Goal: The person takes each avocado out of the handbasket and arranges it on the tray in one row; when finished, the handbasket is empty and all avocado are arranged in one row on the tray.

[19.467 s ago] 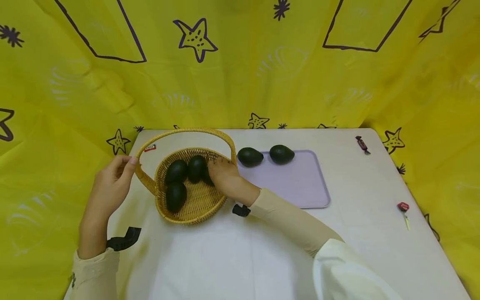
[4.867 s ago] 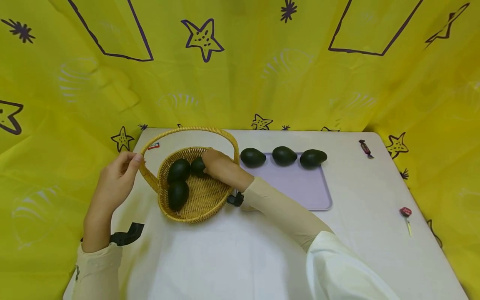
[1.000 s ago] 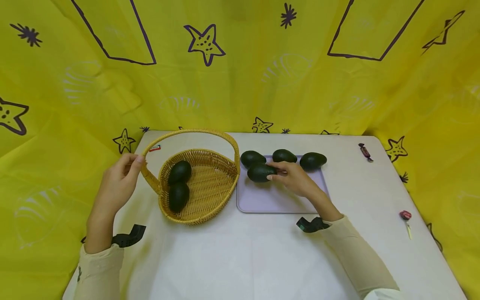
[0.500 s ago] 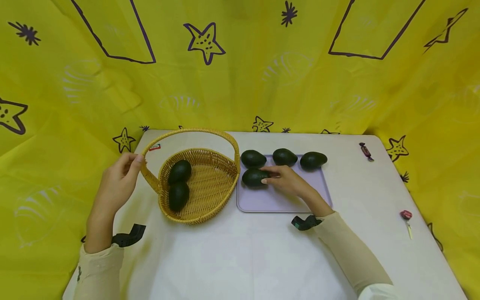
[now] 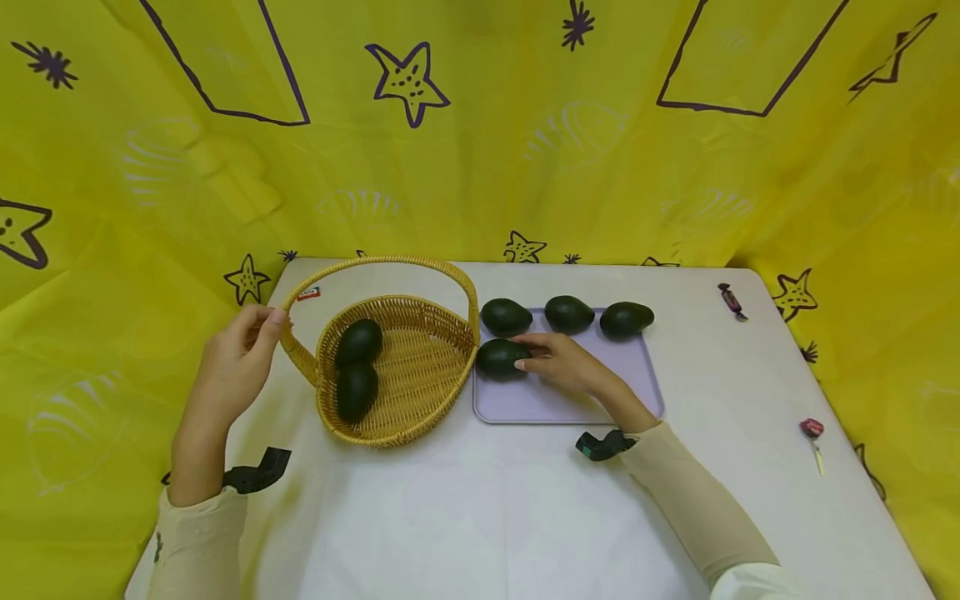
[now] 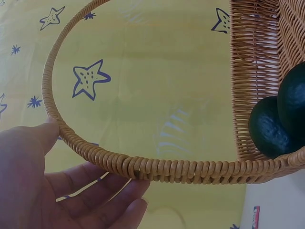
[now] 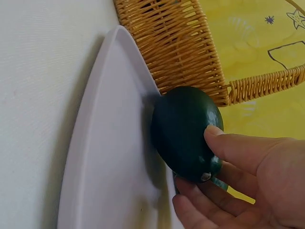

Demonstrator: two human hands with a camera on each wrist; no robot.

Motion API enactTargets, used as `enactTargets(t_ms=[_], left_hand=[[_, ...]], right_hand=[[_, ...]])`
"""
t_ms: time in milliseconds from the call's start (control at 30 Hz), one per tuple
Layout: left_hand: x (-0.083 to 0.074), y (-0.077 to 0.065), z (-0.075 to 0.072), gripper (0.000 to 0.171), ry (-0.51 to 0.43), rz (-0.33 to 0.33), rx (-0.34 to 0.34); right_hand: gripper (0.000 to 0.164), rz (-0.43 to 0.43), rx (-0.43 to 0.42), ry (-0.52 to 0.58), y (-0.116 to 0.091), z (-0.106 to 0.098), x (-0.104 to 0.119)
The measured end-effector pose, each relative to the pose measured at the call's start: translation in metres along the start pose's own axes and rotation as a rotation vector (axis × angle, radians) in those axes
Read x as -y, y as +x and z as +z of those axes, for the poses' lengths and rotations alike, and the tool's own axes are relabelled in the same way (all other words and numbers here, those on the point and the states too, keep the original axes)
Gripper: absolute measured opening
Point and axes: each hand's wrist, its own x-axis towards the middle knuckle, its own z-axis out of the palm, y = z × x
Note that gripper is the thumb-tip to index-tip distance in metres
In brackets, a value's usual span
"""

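My left hand [image 5: 232, 362] holds the side of the wicker basket's arched handle [image 6: 138, 167] between thumb and fingers. Two dark green avocados [image 5: 358, 343] lie in the left part of the basket [image 5: 420, 375]. On the left side of the lilac tray [image 5: 555, 404], my right hand [image 5: 566, 364] grips another avocado [image 5: 501, 358] by its stem end, thumb on one side and fingers on the other. In the right wrist view this avocado [image 7: 186, 131] is low at the tray's surface, close to the basket wall. Three more avocados [image 5: 569, 314] form a row along the tray's back edge.
A wrapped candy [image 5: 731, 302] lies at the back right of the white table [image 5: 465, 508], and a lollipop [image 5: 812, 429] nearer the right edge. Behind the basket handle is a small red-and-white wrapper [image 5: 308, 293]. Yellow printed cloth surrounds the table.
Since the oldest frame, avocados have passed from basket to tray, making a row of three. My right hand brought another over, then shifted it left and down. My left hand stayed on the handle.
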Motion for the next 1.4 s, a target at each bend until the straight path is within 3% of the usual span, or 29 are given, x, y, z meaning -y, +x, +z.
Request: enactTargets(t_ms=[400,1400], left_hand=[[-0.0019,-0.0005,-0.0022,0.051,-0.008,-0.013,0.017],[0.0013,0.0007,-0.0019,0.048,-0.009,0.014,0.004]], right_hand=[[0.056,-0.026,0.004,0.034,-0.0049,0.0037,0.0012],[0.075,-0.041,0.040,-0.094,-0.0087,0.0065,0.0096]])
